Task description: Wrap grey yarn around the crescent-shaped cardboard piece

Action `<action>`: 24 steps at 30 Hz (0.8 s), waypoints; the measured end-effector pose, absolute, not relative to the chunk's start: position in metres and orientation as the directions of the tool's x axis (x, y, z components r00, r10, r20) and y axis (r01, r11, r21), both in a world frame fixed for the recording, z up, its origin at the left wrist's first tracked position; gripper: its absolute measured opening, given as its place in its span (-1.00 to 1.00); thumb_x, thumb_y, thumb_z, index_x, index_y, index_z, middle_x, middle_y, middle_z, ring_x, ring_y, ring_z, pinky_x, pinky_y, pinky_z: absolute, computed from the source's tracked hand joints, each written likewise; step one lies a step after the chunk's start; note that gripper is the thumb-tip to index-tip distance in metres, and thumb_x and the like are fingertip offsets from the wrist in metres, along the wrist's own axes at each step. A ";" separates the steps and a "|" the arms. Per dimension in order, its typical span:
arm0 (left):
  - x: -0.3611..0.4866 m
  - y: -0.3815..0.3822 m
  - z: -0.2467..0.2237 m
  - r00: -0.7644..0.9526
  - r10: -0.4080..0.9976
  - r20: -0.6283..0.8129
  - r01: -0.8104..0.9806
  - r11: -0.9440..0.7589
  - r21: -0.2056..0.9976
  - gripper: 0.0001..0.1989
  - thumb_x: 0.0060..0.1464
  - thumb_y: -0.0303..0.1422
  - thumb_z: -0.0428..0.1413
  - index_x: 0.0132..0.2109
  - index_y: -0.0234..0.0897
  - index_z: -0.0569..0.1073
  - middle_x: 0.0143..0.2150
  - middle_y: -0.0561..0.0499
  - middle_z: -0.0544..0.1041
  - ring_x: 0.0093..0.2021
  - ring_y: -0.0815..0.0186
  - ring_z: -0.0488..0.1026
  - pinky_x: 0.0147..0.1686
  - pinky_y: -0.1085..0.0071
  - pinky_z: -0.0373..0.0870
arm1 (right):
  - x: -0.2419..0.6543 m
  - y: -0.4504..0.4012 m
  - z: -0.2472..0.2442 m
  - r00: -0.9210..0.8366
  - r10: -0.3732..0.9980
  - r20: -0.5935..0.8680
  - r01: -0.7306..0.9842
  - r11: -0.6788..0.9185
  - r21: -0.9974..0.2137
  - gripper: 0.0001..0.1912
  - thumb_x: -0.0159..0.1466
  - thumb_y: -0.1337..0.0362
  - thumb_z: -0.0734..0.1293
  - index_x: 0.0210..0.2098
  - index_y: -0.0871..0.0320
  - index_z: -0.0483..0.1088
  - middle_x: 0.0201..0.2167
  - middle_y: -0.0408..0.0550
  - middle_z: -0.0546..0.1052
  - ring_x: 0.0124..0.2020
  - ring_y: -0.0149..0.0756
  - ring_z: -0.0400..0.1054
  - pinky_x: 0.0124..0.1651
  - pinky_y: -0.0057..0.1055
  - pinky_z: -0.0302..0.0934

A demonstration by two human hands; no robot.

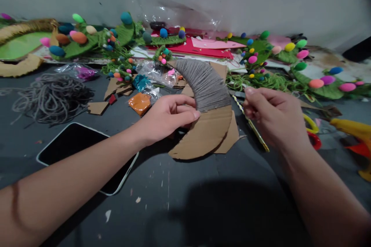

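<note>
A crescent cut from brown cardboard [207, 133] stands tilted in the middle of the head view. Grey yarn [207, 83] is wound tightly round its upper half, and the lower half is bare. My left hand [166, 117] grips the crescent's inner edge, thumb in front and fingers behind. To the right of the crescent, my right hand [275, 114] is closed in a pinch; whatever it holds is too small or hidden to make out. Just left of that hand, a thin stick [255, 131] with a yellowish lower end lies on the table.
A grey yarn heap [55, 96] and a phone [77, 142] lie left. Small packets, one orange [140, 102], and cardboard scraps [98, 107] are behind my left hand. Green leaf garlands [261, 52] with coloured pompoms line the back. Scissors [314, 139] and a yellow glue gun [352, 129] lie right.
</note>
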State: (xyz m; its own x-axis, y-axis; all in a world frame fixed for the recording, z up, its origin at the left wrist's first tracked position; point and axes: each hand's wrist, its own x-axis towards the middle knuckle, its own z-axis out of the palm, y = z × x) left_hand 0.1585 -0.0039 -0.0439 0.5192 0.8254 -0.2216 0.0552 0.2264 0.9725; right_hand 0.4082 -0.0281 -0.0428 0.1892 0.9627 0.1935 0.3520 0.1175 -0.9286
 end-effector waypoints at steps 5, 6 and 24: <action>0.156 -0.005 -0.042 0.592 0.779 -0.207 -0.031 0.279 0.960 -0.83 0.16 -0.33 0.26 -0.16 -0.29 0.47 -0.45 0.15 0.47 -0.48 0.53 0.35 -0.49 0.64 0.29 | 0.407 -0.032 -0.039 0.193 0.952 0.239 0.448 0.132 -0.884 -0.81 0.19 0.13 0.50 -0.30 0.11 0.61 -0.39 -0.05 0.60 -0.40 -0.33 0.41 -0.28 -0.36 0.31; 0.156 -0.005 -0.042 0.594 0.779 -0.199 -0.053 0.285 0.957 -0.82 0.15 -0.32 0.27 -0.16 -0.29 0.47 -0.44 0.15 0.48 -0.48 0.53 0.35 -0.50 0.64 0.29 | 0.407 -0.032 -0.039 0.223 0.948 0.228 0.436 0.113 -0.893 -0.80 0.17 0.12 0.52 -0.33 0.12 0.60 -0.43 -0.07 0.58 -0.44 -0.35 0.38 -0.33 -0.37 0.29; 0.135 -0.002 -0.013 0.519 0.849 -0.097 -0.077 0.160 0.984 -0.64 0.09 -0.32 0.32 0.03 -0.32 0.56 -0.30 0.01 0.55 -0.38 0.49 0.39 -0.38 0.58 0.33 | 0.410 -0.025 -0.019 -0.143 0.986 0.080 0.277 0.118 -0.954 -0.56 0.29 0.01 0.40 0.14 -0.09 0.47 0.13 -0.07 0.52 0.03 -0.16 0.46 -0.09 -0.27 0.46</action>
